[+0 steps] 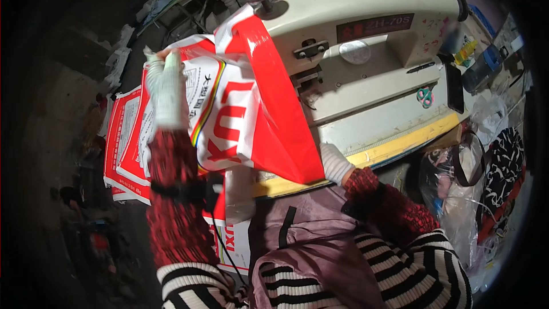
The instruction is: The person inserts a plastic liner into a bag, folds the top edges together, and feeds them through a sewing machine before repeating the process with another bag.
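A glossy red and white printed plastic sack (229, 103) stretches up from the machine's front edge, leaning on the left end of a cream industrial sewing machine (366, 8). My left hand (166, 88), in a pale work glove and slightly blurred, grips the sack's far left part with closed fingers. My right hand (335, 163), also gloved, is closed at the sack's lower right edge, beside the machine bed; its fingertips are partly hidden. Between the hands the red side panel is drawn fairly taut. The sack covers part of the needle area.
More printed sacks (123, 143) lie stacked at the left, and another sack (237, 246) shows below. Small green-handled scissors (425, 97), a black phone (454, 89) and a pen (421, 68) rest on the machine bed. Plastic bags (457, 206) and a dark bottle (484, 68) crowd the right side.
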### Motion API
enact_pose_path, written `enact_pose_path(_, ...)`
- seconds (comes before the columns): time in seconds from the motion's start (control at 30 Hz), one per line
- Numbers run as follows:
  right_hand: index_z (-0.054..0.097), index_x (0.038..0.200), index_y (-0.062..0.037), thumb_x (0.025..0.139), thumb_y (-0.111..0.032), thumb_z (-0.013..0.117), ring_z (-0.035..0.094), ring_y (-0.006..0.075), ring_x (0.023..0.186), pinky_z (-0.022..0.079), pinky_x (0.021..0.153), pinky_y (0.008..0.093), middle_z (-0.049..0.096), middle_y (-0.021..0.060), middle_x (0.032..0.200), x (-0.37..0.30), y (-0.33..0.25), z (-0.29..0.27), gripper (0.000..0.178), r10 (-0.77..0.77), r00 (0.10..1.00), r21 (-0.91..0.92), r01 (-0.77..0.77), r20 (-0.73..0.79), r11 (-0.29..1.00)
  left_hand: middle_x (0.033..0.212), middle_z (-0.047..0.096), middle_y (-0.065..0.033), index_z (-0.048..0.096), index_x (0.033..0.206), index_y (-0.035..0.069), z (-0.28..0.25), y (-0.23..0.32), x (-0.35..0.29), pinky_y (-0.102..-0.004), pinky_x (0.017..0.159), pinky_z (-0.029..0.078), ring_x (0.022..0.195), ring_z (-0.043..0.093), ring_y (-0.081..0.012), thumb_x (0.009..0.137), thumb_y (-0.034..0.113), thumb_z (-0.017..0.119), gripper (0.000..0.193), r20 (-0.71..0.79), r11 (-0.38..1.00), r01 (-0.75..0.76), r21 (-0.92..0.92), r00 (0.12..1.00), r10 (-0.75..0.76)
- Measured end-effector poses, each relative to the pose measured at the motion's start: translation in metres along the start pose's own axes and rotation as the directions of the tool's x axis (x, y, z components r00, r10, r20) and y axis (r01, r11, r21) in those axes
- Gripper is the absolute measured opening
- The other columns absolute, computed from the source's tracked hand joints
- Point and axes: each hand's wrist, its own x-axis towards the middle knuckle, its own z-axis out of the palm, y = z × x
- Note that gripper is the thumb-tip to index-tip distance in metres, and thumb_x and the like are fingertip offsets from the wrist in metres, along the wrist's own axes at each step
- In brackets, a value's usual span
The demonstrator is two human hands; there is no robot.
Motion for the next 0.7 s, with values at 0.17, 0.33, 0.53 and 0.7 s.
enact_pose_path(0.17, 0.062, 0.070, -0.0053, 0.079, -0.019, 0.049, 0.062, 0.0349, 0.070, 0.049, 0.065, 0.0436, 0.062, 0.0193, 0.068, -0.018, -0.021, -0.009, 0.021, -0.102, 0.993, 0.026, 0.104, -0.060, 0.994, 0.067, 0.059, -0.0054, 0.057, 0.077, 0.013, 0.010, -0.077, 0.090, -0.0322, 0.049, 0.041, 0.054, 0.057, -0.0190, 0.077, 0.071, 0.053, 0.058, 0.103, 0.760, 0.623, 0.187, 0.757, -0.645)
enact_pose_path(0.33, 0.061, 0.069, -0.0038, 0.076, -0.014, 0.050, 0.062, 0.0354, 0.069, 0.051, 0.066, 0.0419, 0.062, 0.0200, 0.067, -0.005, -0.018, 0.008, 0.017, -0.102, 0.987, 0.072, 0.111, -0.122, 0.991, 0.061, 0.051, -0.0037, 0.055, 0.072, 0.015, 0.034, -0.074, 0.119, -0.0303, 0.045, 0.036, 0.050, 0.042, -0.0143, 0.076, 0.043, 0.063, 0.030, 0.036, 0.860, 0.447, 0.247, 0.883, -0.469)
enact_pose_path(0.53, 0.064, 0.082, 0.0044, 0.077, -0.025, 0.059, 0.065, 0.0356, 0.068, 0.052, 0.067, 0.0418, 0.064, 0.0224, 0.069, 0.036, -0.083, -0.118, 0.030, 0.292, 0.923, 0.307, -0.361, 0.250, 0.880, 0.074, 0.058, -0.0002, 0.060, 0.082, 0.004, 0.007, 0.025, 0.015, -0.0237, 0.058, 0.043, 0.063, 0.053, -0.0081, 0.093, 0.025, 0.048, 0.026, 0.054, 0.929, -0.168, -0.330, 0.979, 0.197)
enact_pose_path(0.7, 0.062, 0.087, 0.0017, 0.080, -0.022, 0.067, 0.053, 0.0166, 0.042, 0.044, 0.041, 0.0305, 0.061, 0.0085, 0.060, 0.045, -0.111, -0.114, 0.025, 0.353, 0.856, 0.609, -0.517, 0.378, 0.602, 0.081, 0.064, -0.0081, 0.060, 0.096, -0.005, -0.072, 0.009, -0.104, -0.0239, 0.053, 0.042, 0.067, 0.059, -0.0126, 0.090, 0.025, 0.049, 0.033, -0.216, 0.952, -0.283, 0.113, 0.929, 0.302)
